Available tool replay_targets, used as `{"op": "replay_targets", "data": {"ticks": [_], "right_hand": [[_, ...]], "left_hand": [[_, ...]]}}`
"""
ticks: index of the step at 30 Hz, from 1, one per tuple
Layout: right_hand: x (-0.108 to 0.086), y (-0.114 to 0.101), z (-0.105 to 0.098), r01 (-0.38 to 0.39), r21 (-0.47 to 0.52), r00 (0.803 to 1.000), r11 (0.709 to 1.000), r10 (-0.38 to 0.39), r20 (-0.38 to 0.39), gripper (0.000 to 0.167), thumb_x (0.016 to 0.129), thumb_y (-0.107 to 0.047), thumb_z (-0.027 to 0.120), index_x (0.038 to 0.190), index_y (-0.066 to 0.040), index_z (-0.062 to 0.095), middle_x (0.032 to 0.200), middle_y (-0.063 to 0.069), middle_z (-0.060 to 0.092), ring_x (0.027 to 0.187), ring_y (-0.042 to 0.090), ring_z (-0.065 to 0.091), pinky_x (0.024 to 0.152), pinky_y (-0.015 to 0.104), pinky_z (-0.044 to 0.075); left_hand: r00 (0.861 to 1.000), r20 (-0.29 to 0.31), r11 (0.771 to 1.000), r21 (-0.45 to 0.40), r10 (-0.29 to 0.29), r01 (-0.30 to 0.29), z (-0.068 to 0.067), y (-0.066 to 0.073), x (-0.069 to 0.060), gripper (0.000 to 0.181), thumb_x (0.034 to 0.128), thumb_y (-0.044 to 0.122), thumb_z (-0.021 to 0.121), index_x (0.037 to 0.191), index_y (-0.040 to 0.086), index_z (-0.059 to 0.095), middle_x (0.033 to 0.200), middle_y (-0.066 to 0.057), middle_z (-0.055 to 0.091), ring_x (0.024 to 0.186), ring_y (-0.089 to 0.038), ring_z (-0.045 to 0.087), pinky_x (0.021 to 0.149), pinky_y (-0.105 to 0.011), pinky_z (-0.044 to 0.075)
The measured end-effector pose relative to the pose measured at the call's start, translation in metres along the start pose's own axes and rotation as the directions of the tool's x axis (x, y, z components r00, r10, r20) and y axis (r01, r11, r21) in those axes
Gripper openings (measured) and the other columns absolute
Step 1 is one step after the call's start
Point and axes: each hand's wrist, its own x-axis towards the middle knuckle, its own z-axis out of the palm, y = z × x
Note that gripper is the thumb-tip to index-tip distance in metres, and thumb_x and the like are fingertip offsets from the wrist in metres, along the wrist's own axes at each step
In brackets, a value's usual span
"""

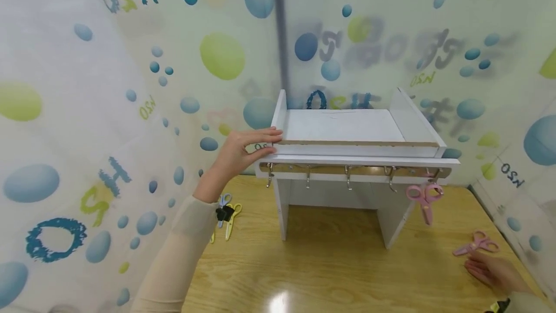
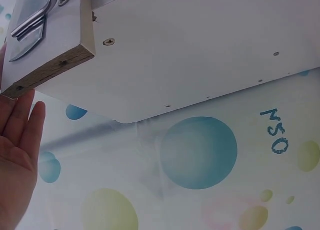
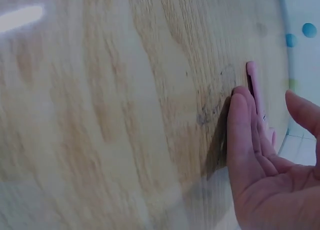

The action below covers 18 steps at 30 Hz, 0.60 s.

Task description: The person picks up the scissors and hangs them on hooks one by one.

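A white shelf unit (image 1: pixel 356 150) with a row of metal hooks stands on the wooden table. My left hand (image 1: pixel 247 145) rests against its upper left end, fingers extended along the side board and the thumb lower down. In the left wrist view, straight fingers (image 2: pixel 31 122) touch the end of the hook rail (image 2: pixel 65 63). Pink scissors (image 1: pixel 427 211) hang from the rightmost hook. Another pair of pink scissors (image 1: pixel 477 242) lies on the table at the right. Beside that pair is my right hand (image 1: pixel 495 269), its fingers nearly straight and the thumb apart, holding nothing.
Blue and yellow scissors (image 1: pixel 232 221) lie left of the shelf unit, partly behind my left arm. The table (image 1: pixel 321 264) extends in front of the unit. Patterned sheets (image 1: pixel 226 13) with dots and letters hang behind and at both sides.
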Motion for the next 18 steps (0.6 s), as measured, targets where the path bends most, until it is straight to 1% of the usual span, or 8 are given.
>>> {"op": "replay_targets", "data": {"ticks": [2, 5, 8, 10, 12, 15, 17, 18], "right_hand": [[0.001, -0.003, 0.001, 0.015, -0.058, 1.000, 0.998, -0.016, -0.012, 0.032, 0.103, -0.025, 0.054, 0.074, -0.024, 0.069, 0.076, -0.004, 0.073, 0.072, 0.009, 0.074, 0.074, 0.025, 0.062], [0.001, -0.007, 0.003, 0.001, -0.115, 0.998, 0.993, -0.008, -0.062, 0.030, 0.100, -0.030, 0.060, 0.073, -0.023, 0.069, 0.075, -0.004, 0.071, 0.071, 0.010, 0.073, 0.073, 0.026, 0.062], [0.003, -0.009, 0.006, -0.030, -0.199, 0.992, 0.979, 0.005, -0.124, 0.030, 0.097, -0.032, 0.063, 0.076, -0.013, 0.071, 0.075, 0.000, 0.069, 0.069, 0.011, 0.072, 0.072, 0.028, 0.063], [0.006, -0.011, 0.007, -0.052, -0.287, 0.985, 0.957, 0.002, -0.173, 0.036, 0.096, -0.036, 0.065, 0.079, -0.005, 0.071, 0.074, 0.002, 0.069, 0.067, 0.010, 0.070, 0.070, 0.027, 0.063], [0.009, -0.012, 0.008, -0.076, -0.398, 0.977, 0.914, -0.011, -0.213, 0.043, 0.094, -0.044, 0.065, 0.079, -0.003, 0.070, 0.070, 0.001, 0.068, 0.063, 0.008, 0.069, 0.067, 0.026, 0.062], [0.014, -0.014, 0.009, -0.117, -0.563, 0.966, 0.818, -0.038, -0.256, 0.050, 0.090, -0.056, 0.064, 0.074, -0.009, 0.071, 0.062, -0.004, 0.066, 0.058, 0.005, 0.064, 0.062, 0.025, 0.059], [0.015, -0.015, 0.009, -0.126, -0.644, 0.966, 0.755, -0.055, -0.254, 0.050, 0.088, -0.059, 0.065, 0.068, -0.014, 0.070, 0.058, -0.007, 0.064, 0.054, 0.005, 0.061, 0.058, 0.025, 0.056], [0.015, -0.015, 0.009, -0.127, -0.668, 0.965, 0.733, -0.064, -0.254, 0.049, 0.087, -0.059, 0.065, 0.065, -0.015, 0.069, 0.056, -0.007, 0.063, 0.054, 0.005, 0.060, 0.058, 0.025, 0.054]], "left_hand": [[1.000, -0.003, 1.000, -0.001, 0.005, -0.005, 0.000, 0.001, 0.001, 0.033, 0.0830, 0.002, 0.078, 0.115, 0.005, 0.075, 0.121, -0.011, 0.072, 0.118, -0.027, 0.067, 0.099, -0.037, 0.055], [1.000, 0.003, 1.000, -0.001, 0.003, -0.003, -0.001, 0.001, 0.002, 0.032, 0.0838, 0.002, 0.077, 0.116, 0.005, 0.075, 0.122, -0.011, 0.072, 0.119, -0.027, 0.067, 0.100, -0.036, 0.054], [1.000, 0.009, 1.000, -0.006, -0.004, 0.004, -0.001, 0.001, 0.002, 0.032, 0.0841, 0.003, 0.077, 0.116, 0.006, 0.075, 0.122, -0.011, 0.072, 0.119, -0.026, 0.067, 0.100, -0.035, 0.054], [1.000, 0.008, 1.000, -0.011, -0.003, 0.003, -0.001, 0.000, 0.002, 0.033, 0.0837, 0.002, 0.077, 0.116, 0.006, 0.075, 0.122, -0.011, 0.072, 0.119, -0.026, 0.067, 0.100, -0.035, 0.054], [1.000, 0.005, 1.000, -0.017, 0.004, -0.004, -0.001, 0.000, 0.001, 0.033, 0.0832, 0.001, 0.077, 0.116, 0.005, 0.075, 0.122, -0.011, 0.072, 0.118, -0.026, 0.067, 0.099, -0.035, 0.055], [1.000, 0.006, 1.000, -0.018, 0.008, -0.008, -0.001, 0.000, 0.001, 0.033, 0.0832, 0.001, 0.077, 0.116, 0.005, 0.075, 0.122, -0.012, 0.072, 0.118, -0.026, 0.067, 0.098, -0.034, 0.055], [1.000, 0.007, 1.000, -0.013, 0.001, -0.001, -0.001, 0.001, 0.000, 0.033, 0.0833, 0.002, 0.077, 0.116, 0.006, 0.075, 0.122, -0.011, 0.072, 0.118, -0.026, 0.067, 0.099, -0.034, 0.055], [1.000, 0.008, 1.000, -0.012, -0.003, 0.003, -0.001, 0.001, 0.000, 0.032, 0.0836, 0.002, 0.077, 0.116, 0.006, 0.075, 0.122, -0.011, 0.072, 0.118, -0.026, 0.067, 0.099, -0.035, 0.054]]}}
